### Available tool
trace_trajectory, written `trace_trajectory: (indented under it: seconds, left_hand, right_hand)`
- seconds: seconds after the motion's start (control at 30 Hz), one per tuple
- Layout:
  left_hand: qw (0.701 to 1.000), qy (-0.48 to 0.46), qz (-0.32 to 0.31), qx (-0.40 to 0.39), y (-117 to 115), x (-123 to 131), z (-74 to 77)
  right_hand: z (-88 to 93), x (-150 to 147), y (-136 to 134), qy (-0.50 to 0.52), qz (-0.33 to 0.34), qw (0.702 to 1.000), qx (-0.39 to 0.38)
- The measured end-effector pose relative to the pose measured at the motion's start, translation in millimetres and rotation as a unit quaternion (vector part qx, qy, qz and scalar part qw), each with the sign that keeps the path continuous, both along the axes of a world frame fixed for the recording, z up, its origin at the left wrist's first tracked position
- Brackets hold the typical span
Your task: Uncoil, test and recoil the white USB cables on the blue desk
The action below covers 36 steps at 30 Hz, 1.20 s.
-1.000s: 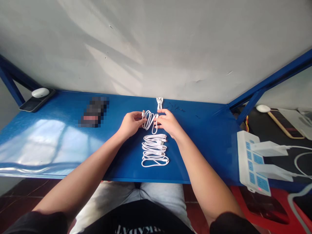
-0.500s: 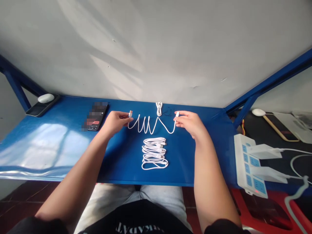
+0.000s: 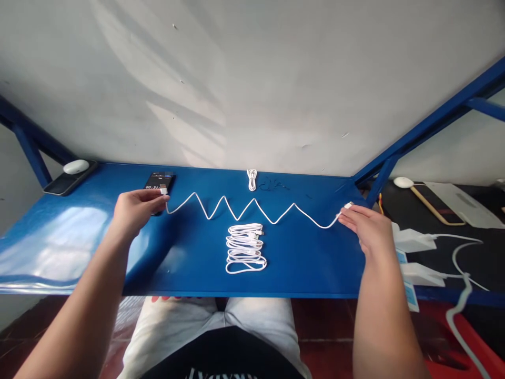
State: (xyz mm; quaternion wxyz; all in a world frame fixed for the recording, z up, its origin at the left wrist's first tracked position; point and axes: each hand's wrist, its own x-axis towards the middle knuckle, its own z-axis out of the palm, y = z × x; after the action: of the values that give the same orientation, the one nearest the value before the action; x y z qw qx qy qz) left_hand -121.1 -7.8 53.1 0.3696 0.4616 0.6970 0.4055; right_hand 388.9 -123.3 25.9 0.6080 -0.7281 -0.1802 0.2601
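Observation:
A white USB cable point(image 3: 254, 200) stretches in a zigzag between my two hands over the blue table point(image 3: 315, 263). My left hand point(image 3: 136, 208) pinches its USB plug end, just in front of a black phone point(image 3: 158, 180). At the other end, my right hand point(image 3: 365, 223) grips the smaller white plug between thumb and fingers. Below the cable lies a stack of coiled white cables point(image 3: 245, 247). One more bundled white cable point(image 3: 252, 179) rests near the wall, with several thin dark ties point(image 3: 272, 184) beside it.
At the far left, a white oval object point(image 3: 76, 167) sits on a dark flat device point(image 3: 65, 182). To the right, a power strip with white chargers point(image 3: 416, 240) and trailing cords stands by a black surface holding a phone point(image 3: 437, 206). A red stool point(image 3: 445, 342) is below.
Both my hands have moved apart, the left to the left and the right to the right. The cable between them has gone from bunched folds to a wide zigzag.

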Motion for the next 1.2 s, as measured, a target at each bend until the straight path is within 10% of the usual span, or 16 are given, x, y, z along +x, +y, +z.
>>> trace_trajectory:
  seconds: [0.47, 1.2]
  left_hand:
    - [1.000, -0.018, -0.003, 0.007, -9, 1, 0.6]
    - [0.970, -0.105, -0.202, -0.083, 18, 120, -42.2]
  right_hand:
    - [1.9, 19, -20, -0.031, 0.036, 0.993, -0.107]
    - [-2.7, -146, 83, -0.005, 0.319, 0.937, -0.141]
